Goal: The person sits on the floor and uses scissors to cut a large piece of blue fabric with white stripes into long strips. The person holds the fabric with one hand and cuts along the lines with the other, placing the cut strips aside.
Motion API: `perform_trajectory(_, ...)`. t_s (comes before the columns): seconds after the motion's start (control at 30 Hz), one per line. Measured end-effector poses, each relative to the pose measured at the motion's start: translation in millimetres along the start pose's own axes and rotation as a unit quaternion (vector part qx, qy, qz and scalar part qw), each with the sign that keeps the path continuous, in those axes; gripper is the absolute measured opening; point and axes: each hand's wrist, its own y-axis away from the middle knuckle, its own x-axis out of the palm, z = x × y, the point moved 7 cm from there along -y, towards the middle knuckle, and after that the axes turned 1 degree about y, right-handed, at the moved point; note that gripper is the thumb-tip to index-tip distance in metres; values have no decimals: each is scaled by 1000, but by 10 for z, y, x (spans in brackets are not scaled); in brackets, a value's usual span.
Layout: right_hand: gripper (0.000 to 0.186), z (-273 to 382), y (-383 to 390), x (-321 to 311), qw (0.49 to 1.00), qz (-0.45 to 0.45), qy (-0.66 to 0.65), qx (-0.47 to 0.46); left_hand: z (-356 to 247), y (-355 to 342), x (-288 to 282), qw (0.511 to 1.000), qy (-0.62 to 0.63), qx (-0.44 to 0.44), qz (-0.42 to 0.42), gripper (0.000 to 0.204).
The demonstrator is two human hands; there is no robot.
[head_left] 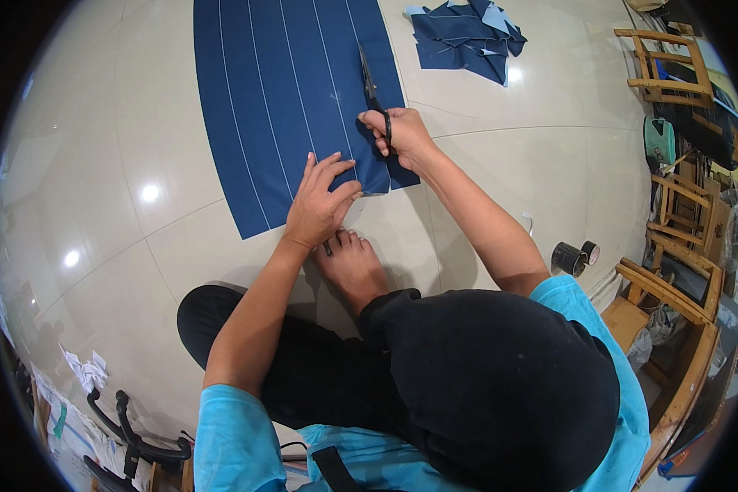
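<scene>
A dark blue sheet of fabric [258, 107] with several white lines running along it lies flat on the floor. My right hand [402, 135] is closed around the handles of black scissors [368, 82], whose blades point away from me over the fabric's right part. A slit shows at the near edge, below the scissors, and a strip lies to its right. My left hand [321, 199] rests on the near edge with its fingers spread over the cloth, holding nothing that I can see. My bare foot [353, 262] is just beneath that hand.
Crumpled blue fabric scraps [467, 41] lie at the far right. Two tape rolls [568, 258] stand right of my right arm. Wooden stools [672, 70] and frames line the right side. A black chair base [131, 435] and white scraps [86, 371] are at lower left.
</scene>
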Motion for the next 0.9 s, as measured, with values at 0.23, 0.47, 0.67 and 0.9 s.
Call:
perform_trajectory(0.23, 36, 126, -52, 20, 1000, 3, -20, 9, -2, 4, -10, 1000, 1, 0, 1, 18)
perform_trajectory(0.47, 35, 168, -129, 38, 1000, -3, -23, 7, 11, 13, 11, 1000, -4, -1, 5, 19)
perform_trajectory(0.67, 35, 171, -159, 37, 1000, 0, -15, 5, 2, 4, 8, 1000, -5, 0, 5, 19)
perform_trajectory(0.9, 31, 162, -175, 31, 1000, -1, -9, -1, -7, 5, -3, 1000, -5, 1, 4, 18)
